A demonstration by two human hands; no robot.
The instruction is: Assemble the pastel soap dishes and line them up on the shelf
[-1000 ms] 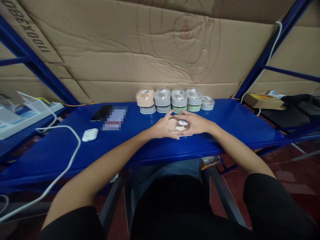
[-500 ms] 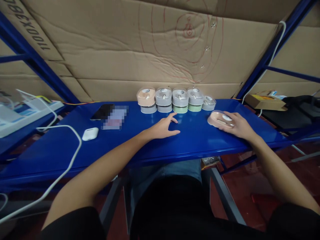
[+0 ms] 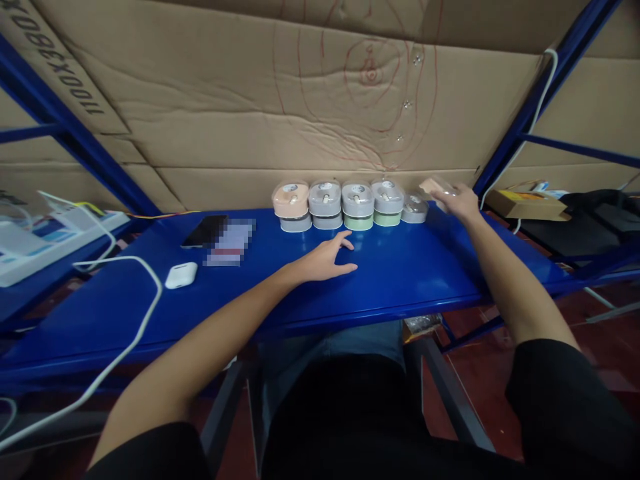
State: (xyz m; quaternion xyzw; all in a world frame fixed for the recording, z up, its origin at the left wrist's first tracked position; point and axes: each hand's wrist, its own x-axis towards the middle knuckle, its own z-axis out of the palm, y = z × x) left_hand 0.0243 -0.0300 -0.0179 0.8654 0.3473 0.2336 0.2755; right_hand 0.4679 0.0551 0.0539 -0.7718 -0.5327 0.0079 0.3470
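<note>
My right hand (image 3: 463,203) grips a peach-coloured plastic box (image 3: 436,187) with a clear lid. The box is tilted and held up at the back right, beside and slightly above a single grey lidded box (image 3: 414,208); whether they touch I cannot tell. To the left runs a row of two-high stacks: a peach box (image 3: 291,199) over grey, a grey box (image 3: 325,199) over grey, and grey boxes (image 3: 358,199) over green ones (image 3: 359,223). My left hand (image 3: 325,259) rests with fingers apart on the blue tabletop in front of the stacks, holding nothing.
The blue table (image 3: 390,280) backs onto a cardboard wall (image 3: 215,120). On its left lie a dark phone (image 3: 204,231), a pixelated item (image 3: 230,241) and a white earbud case (image 3: 181,275). A white cable (image 3: 145,320) crosses the left side. Blue posts (image 3: 505,157) flank the table.
My right hand has lifted the peach box and carried it back toward the single grey box, tilting it. My left hand has stayed in place.
</note>
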